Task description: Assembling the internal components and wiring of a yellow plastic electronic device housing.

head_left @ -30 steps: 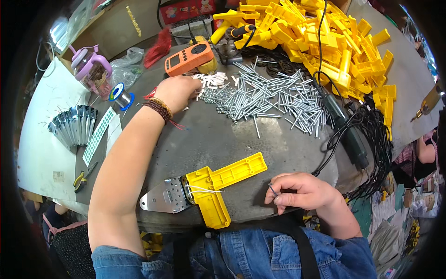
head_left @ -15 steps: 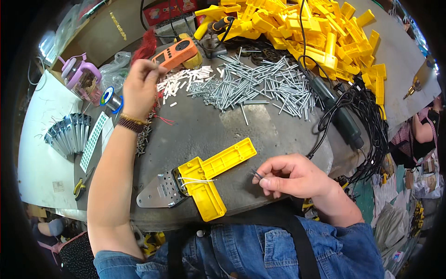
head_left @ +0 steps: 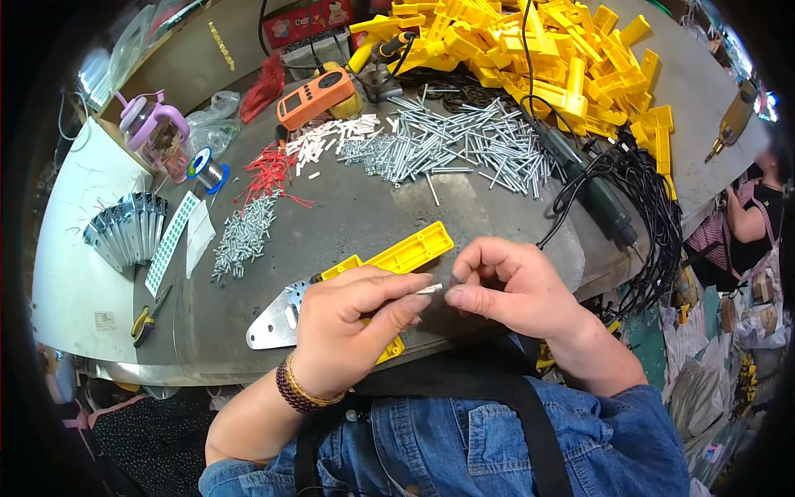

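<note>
Between the thumb and fingers of my left hand (head_left: 352, 323) is a small white sleeve (head_left: 430, 289), its end pointing at my right hand (head_left: 522, 290). The right fingertips are closed in a pinch almost touching it, on thin dark wires that are mostly hidden now. Under and behind my left hand lies a yellow plastic housing half (head_left: 414, 251), partly covered. A perforated silver metal plate (head_left: 269, 329) joined to it sticks out on the left. The white wires on the housing are out of sight behind the hand.
Ahead lie white sleeves (head_left: 331, 137), long screws (head_left: 464, 137), short screws (head_left: 244, 236) and red wires (head_left: 267, 172). An orange meter (head_left: 315, 99), a solder spool (head_left: 207, 171) and yellow-handled cutters (head_left: 145, 325) are leftward. Yellow housings (head_left: 571, 83), a dark green tool (head_left: 600, 199) and black cables (head_left: 662, 224) are rightward.
My left hand has come back from beside the orange meter to the front of the table, now with a white sleeve. My right hand has stayed nearly in place, slightly raised.
</note>
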Demonstrator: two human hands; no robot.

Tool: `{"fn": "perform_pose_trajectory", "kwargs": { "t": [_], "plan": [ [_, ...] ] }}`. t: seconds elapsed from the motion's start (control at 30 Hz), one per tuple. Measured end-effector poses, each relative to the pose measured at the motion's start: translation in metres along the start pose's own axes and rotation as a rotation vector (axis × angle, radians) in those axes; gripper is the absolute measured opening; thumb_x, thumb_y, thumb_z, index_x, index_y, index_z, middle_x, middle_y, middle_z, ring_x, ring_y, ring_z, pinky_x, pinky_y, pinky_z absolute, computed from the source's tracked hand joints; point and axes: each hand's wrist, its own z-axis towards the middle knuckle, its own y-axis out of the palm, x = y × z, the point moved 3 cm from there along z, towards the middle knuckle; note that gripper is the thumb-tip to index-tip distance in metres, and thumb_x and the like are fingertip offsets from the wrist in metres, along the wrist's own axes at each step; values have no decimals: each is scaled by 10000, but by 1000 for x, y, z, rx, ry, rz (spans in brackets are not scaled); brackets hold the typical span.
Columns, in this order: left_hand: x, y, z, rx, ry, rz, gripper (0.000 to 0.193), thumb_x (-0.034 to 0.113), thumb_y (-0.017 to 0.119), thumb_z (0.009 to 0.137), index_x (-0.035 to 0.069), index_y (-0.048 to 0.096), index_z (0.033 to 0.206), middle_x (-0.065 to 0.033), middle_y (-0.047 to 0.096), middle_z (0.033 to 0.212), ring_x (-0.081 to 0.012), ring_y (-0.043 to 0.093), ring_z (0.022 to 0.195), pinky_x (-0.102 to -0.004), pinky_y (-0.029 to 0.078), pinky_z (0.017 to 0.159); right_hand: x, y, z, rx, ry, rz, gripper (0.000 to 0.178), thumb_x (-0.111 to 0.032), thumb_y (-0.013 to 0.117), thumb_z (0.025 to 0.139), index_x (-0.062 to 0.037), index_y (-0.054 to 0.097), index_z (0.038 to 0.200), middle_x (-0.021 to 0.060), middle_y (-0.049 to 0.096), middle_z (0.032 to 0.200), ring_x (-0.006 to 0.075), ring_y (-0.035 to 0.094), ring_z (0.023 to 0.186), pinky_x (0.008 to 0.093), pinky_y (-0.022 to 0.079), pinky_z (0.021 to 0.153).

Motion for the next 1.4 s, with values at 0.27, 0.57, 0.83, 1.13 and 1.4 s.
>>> {"fn": "perform_pose_trajectory", "kwargs": {
  "t": [0.27,0.57,0.83,1.13,1.4],
  "plan": [
    [16,15,-8,158,574,630,294,24,704,725,36,689,1019,-73,633,800,-214,624,660,-308,501,554,-10,10,-8,71,-11,-132,147,-101,696,859,0,618,933,-14,601,711,27,505,626,201,409,558],
    [27,21,-10,32,566,888,289,63,662,737,14,686,1021,-72,621,804,-213,617,693,-299,496,625,-9,9,-14,83,-118,-370,168,-129,680,857,9,645,947,36,611,697,64,532,606,237,427,548],
    [4,1,-19,92,-378,-453,213,66,687,881,-49,674,1061,-62,685,896,-87,630,769,-226,533,718,-14,2,-22,-48,-309,-496,248,-85,704,840,1,688,1072,77,649,770,181,617,664,276,480,633],
    [8,8,-24,90,-290,-335,179,48,709,851,-34,688,1009,-70,671,892,-101,610,786,-225,491,693,-32,6,-33,168,-397,-589,126,-49,758,736,-31,728,857,38,594,614,158,560,547,276,414,506],
    [12,8,-22,148,-8,96,134,32,751,769,25,722,900,-75,680,835,-177,634,772,-282,493,694,-34,10,-38,243,-526,-801,119,-50,735,666,-90,656,746,33,535,624,220,546,551,336,426,494]
  ]
}}
